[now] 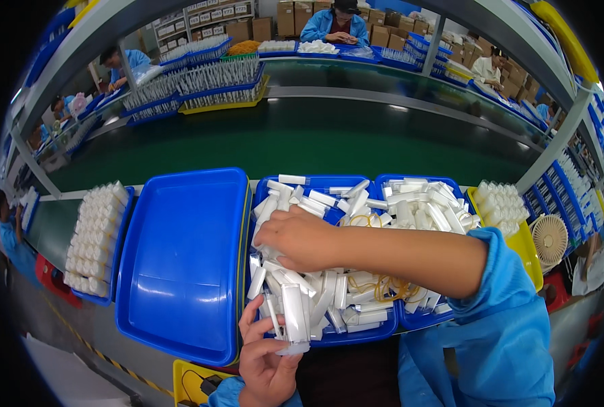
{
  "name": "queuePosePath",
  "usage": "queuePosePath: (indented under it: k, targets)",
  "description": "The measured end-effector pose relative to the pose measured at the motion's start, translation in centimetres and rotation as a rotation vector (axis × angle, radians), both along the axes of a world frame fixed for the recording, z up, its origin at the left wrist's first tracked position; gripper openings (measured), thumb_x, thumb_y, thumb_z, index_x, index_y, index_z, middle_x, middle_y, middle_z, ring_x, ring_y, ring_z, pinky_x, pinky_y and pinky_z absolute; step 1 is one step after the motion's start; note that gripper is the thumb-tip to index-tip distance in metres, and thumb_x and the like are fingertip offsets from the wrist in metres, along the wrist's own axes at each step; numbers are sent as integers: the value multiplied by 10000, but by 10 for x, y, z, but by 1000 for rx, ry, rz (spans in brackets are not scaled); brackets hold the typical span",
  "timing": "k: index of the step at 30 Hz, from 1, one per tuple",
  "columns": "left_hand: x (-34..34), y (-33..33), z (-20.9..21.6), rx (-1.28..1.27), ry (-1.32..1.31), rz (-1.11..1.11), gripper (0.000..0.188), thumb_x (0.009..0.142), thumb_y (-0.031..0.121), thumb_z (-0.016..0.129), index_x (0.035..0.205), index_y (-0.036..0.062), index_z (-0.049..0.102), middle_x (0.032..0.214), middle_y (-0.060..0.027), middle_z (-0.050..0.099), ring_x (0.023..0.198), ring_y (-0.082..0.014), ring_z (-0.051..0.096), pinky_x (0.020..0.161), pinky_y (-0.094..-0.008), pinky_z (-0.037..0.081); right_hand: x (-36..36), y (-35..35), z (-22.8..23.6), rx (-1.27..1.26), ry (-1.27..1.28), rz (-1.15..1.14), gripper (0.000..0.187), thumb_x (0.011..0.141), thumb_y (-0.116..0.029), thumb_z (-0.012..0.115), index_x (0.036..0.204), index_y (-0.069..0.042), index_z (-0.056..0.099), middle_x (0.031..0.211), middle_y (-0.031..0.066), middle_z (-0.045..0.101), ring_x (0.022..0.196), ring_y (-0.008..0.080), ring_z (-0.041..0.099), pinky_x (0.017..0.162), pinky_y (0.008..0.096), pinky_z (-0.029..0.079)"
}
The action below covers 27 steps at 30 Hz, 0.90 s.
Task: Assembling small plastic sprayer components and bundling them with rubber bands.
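Near the front edge my left hand (pixel 268 366) is closed around a white, box-shaped plastic piece (pixel 294 315) with a clear end. A thin white stick-like part (pixel 273 313) stands beside it, next to my fingers. My right hand (pixel 298 237) reaches across from the right into the blue tray (pixel 376 332) in front of me. Its fingers are bent down among the loose white plastic pieces (pixel 322 292); the fingertips are partly hidden, and I cannot make out what they grip. Yellow rubber bands (pixel 390 288) lie on the pile under my right forearm.
An empty-looking blue tray (pixel 180 258) lies on a stack at the left, beside a tray of white cup-like parts (pixel 98 237). A second blue tray (pixel 387 179) of white pieces adjoins at the right. A green conveyor belt (pixel 315 129) runs beyond; a small fan (pixel 549 237) stands right. Co-workers sit across.
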<state>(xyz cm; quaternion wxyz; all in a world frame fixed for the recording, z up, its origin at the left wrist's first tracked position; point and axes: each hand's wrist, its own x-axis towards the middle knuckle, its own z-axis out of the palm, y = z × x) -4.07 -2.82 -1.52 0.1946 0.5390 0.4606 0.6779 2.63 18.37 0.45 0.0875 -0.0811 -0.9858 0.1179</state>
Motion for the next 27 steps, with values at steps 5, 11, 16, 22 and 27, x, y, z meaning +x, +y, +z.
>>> queuePosePath:
  k: [5, 11, 16, 22, 27]
  targets:
    - [-7, -2, 3, 74, 86, 2, 178, 737, 13, 662, 878, 47, 559, 946, -127, 569, 1127, -377, 437, 964, -521, 294, -10, 8, -17, 131, 27, 78, 265, 723, -119, 613, 984, -91, 579, 939, 65, 583, 916, 241, 545, 776, 365, 429]
    - [-16, -1, -8, 74, 249, -67, 178, 675, 20, 702, 810, 47, 589, 890, -100, 580, 1084, -390, 455, 958, -515, 300, 20, -13, 15, -856, 251, -404, 343, 809, -66, 504, 1151, -47, 496, 849, 73, 559, 770, 125, 534, 642, 308, 442]
    - [-6, 7, -8, 69, 176, -46, 139, 660, 52, 732, 732, 114, 630, 738, -14, 617, 881, -232, 517, 936, -481, 272, 48, -38, 42, -1669, 363, -453, 398, 893, -91, 481, 1284, -54, 417, 865, 32, 523, 807, 109, 515, 755, 262, 439]
    - [0, 12, 0, 66, 210, -45, 160, 639, 8, 729, 705, 131, 649, 730, 6, 612, 881, -222, 491, 909, -450, 280, 65, -47, 51, -1836, 411, -451, 468, 897, -94, 488, 1339, -26, 349, 926, 25, 537, 855, 99, 494, 772, 253, 413]
    - [1, 13, -5, 62, 194, -50, 177, 625, 78, 750, 774, 156, 693, 751, 31, 629, 916, -219, 487, 899, -402, 278, 69, -49, 49, -1780, 425, -423, 440, 895, -110, 516, 1311, -28, 398, 914, 31, 571, 829, 103, 521, 760, 261, 434]
